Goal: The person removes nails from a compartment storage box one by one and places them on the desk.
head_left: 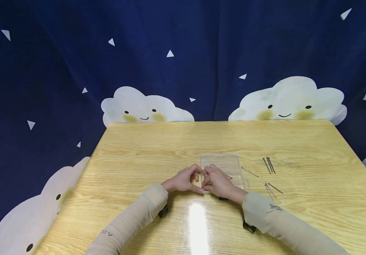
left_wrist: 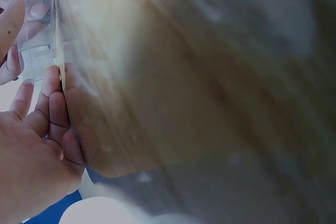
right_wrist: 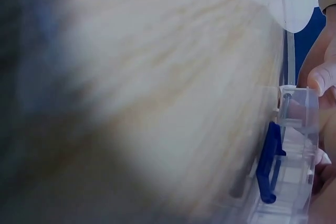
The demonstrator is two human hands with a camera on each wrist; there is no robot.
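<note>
A clear plastic box (head_left: 222,161) lies on the table with its lid laid back; its blue latch (right_wrist: 269,163) faces the front. My left hand (head_left: 184,179) holds the box's left side, thumb at the front corner and fingers further back. Over the box's left part, my right hand (head_left: 217,181) has its fingers bent down into it; whatever is between those fingertips is hidden. Inside the box a nail (right_wrist: 285,107) shows through the front wall. Another nail (head_left: 229,176) is partly visible beyond my right hand.
Right of the box lies a single nail (head_left: 250,172). Farther right, several nails sit in two groups, a back one (head_left: 269,165) and a nearer one (head_left: 270,191). The wooden table (head_left: 138,141) ends at a dark blue curtain (head_left: 202,71).
</note>
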